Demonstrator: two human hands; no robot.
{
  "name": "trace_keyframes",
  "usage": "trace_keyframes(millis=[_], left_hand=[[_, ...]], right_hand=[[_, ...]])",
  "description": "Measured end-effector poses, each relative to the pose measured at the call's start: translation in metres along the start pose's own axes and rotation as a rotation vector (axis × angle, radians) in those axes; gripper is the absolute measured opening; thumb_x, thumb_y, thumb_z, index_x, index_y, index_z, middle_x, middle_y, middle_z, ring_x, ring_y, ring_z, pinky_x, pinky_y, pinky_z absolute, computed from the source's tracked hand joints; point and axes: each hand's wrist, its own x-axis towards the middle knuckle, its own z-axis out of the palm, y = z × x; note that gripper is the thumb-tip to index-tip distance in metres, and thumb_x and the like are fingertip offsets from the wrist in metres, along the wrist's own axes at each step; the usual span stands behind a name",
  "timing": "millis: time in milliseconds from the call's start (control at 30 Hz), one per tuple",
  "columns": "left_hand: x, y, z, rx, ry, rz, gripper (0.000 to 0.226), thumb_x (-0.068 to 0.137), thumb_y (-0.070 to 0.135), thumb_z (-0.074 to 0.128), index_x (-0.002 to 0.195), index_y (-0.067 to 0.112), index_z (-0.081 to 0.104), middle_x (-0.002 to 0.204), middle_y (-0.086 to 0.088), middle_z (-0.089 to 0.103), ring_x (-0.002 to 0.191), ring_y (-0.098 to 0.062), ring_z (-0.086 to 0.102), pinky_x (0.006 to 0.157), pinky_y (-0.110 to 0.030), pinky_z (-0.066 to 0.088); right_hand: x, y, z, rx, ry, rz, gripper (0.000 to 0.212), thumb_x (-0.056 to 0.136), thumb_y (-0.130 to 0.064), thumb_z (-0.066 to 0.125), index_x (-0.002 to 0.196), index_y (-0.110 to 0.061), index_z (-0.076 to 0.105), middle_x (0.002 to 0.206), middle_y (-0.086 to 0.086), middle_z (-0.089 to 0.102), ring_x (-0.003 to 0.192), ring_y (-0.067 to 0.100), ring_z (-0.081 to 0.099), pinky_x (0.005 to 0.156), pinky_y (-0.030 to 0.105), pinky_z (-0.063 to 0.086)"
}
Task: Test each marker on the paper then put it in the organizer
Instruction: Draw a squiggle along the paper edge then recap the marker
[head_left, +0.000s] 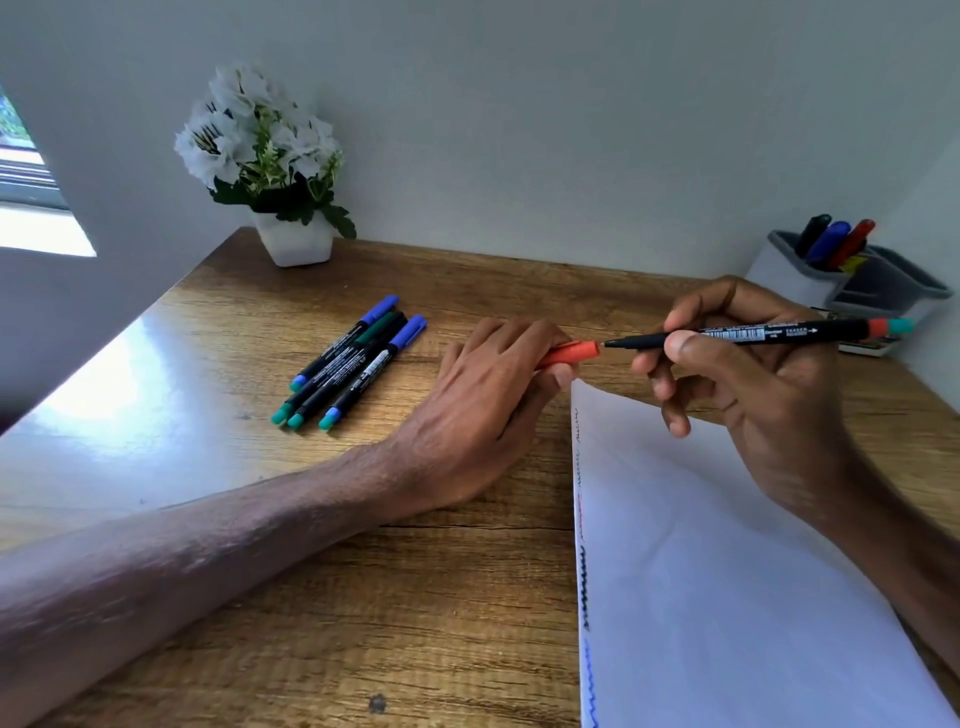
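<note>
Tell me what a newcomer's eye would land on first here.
The right hand holds an uncapped marker mid-table, its tip facing the red cap in the left hand. White paper with scribbles down its left edge lies below; four capped markers lie to the left, white flowers at the back.

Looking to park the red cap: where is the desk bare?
Bare wood: along the wall between the flower pot and the organizer; left of the marker pile; between the left forearm and the paper. Crowded where left hand and right hand meet.
</note>
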Motion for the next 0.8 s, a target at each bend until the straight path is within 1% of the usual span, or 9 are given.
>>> trace_keyframes(millis=[100, 167, 233, 333, 467, 533, 633, 700, 800], left_hand=[[0.0, 0.0, 0.0, -0.007, 0.002, -0.001, 0.027, 0.11, 0.038, 0.035, 0.123, 0.022, 0.054, 0.112, 0.012, 0.054, 0.103, -0.011, 0.046, 0.088, -0.045, 0.045], [0.0, 0.0, -0.001, -0.019, -0.004, 0.009, 0.026, 0.111, 0.036, 0.037, 0.126, 0.023, 0.053, 0.115, 0.011, 0.055, 0.106, -0.01, 0.046, 0.09, -0.044, 0.045], [0.0, 0.0, -0.001, -0.023, -0.002, 0.017, 0.023, 0.111, 0.032, 0.04, 0.126, 0.023, 0.054, 0.117, 0.01, 0.057, 0.107, -0.011, 0.047, 0.091, -0.041, 0.044], [0.0, 0.0, -0.001, -0.022, 0.018, 0.035, 0.022, 0.11, 0.029, 0.043, 0.127, 0.02, 0.056, 0.116, 0.009, 0.059, 0.107, -0.012, 0.049, 0.092, -0.035, 0.043], [0.001, 0.0, -0.002, -0.022, 0.016, 0.058, 0.024, 0.11, 0.03, 0.043, 0.126, 0.018, 0.058, 0.114, 0.009, 0.06, 0.105, -0.009, 0.051, 0.091, -0.032, 0.043], [0.001, 0.001, -0.003, -0.035, 0.006, 0.078, 0.024, 0.11, 0.029, 0.045, 0.126, 0.016, 0.059, 0.111, 0.008, 0.063, 0.101, -0.008, 0.053, 0.087, -0.031, 0.045], [0.002, 0.005, -0.006, -0.093, -0.019, 0.107, 0.021, 0.109, 0.026, 0.049, 0.122, 0.013, 0.061, 0.098, 0.007, 0.067, 0.089, -0.008, 0.059, 0.075, -0.031, 0.048], [0.002, 0.007, -0.008, -0.112, -0.019, 0.119, 0.02, 0.109, 0.025, 0.051, 0.118, 0.013, 0.064, 0.092, 0.007, 0.067, 0.084, -0.007, 0.06, 0.071, -0.03, 0.048], [0.002, 0.007, -0.009, -0.12, 0.017, 0.126, 0.018, 0.107, 0.025, 0.054, 0.114, 0.014, 0.067, 0.087, 0.008, 0.066, 0.079, -0.003, 0.059, 0.068, -0.023, 0.046]], right_hand=[[0.001, -0.001, -0.001, -0.022, 0.008, -0.002, 0.014, 0.086, -0.02, 0.065, 0.094, -0.008, 0.064, 0.079, 0.013, 0.074, 0.059, 0.023, 0.065, 0.045, 0.028, 0.053], [0.001, 0.0, -0.002, -0.056, -0.002, 0.008, 0.01, 0.089, -0.014, 0.066, 0.094, -0.006, 0.063, 0.078, 0.013, 0.074, 0.059, 0.023, 0.066, 0.044, 0.029, 0.053], [0.001, 0.001, -0.003, -0.078, -0.015, 0.018, 0.005, 0.091, -0.006, 0.061, 0.095, -0.003, 0.062, 0.079, 0.015, 0.074, 0.06, 0.023, 0.067, 0.044, 0.03, 0.053], [0.002, -0.001, -0.004, -0.08, -0.03, 0.025, 0.008, 0.091, -0.006, 0.06, 0.097, -0.002, 0.058, 0.082, 0.017, 0.075, 0.061, 0.025, 0.069, 0.045, 0.03, 0.055], [0.002, -0.003, -0.004, -0.13, -0.055, 0.008, 0.015, 0.094, -0.009, 0.065, 0.096, 0.004, 0.058, 0.083, 0.013, 0.077, 0.064, 0.028, 0.072, 0.045, 0.031, 0.056], [0.001, -0.002, 0.0, -0.172, -0.073, -0.015, 0.017, 0.09, -0.008, 0.064, 0.097, 0.006, 0.06, 0.083, 0.013, 0.078, 0.065, 0.029, 0.073, 0.045, 0.031, 0.055], [0.001, 0.001, 0.005, -0.216, -0.097, -0.047, 0.019, 0.087, -0.009, 0.07, 0.096, 0.007, 0.066, 0.079, 0.011, 0.077, 0.061, 0.03, 0.072, 0.042, 0.034, 0.054], [0.002, 0.003, 0.005, -0.229, -0.109, -0.061, 0.02, 0.085, -0.011, 0.073, 0.094, 0.007, 0.068, 0.074, 0.01, 0.075, 0.054, 0.029, 0.068, 0.039, 0.033, 0.051], [0.004, 0.005, 0.003, -0.224, -0.101, -0.068, 0.021, 0.083, -0.012, 0.075, 0.093, 0.006, 0.071, 0.069, 0.01, 0.072, 0.048, 0.029, 0.061, 0.038, 0.029, 0.047]])
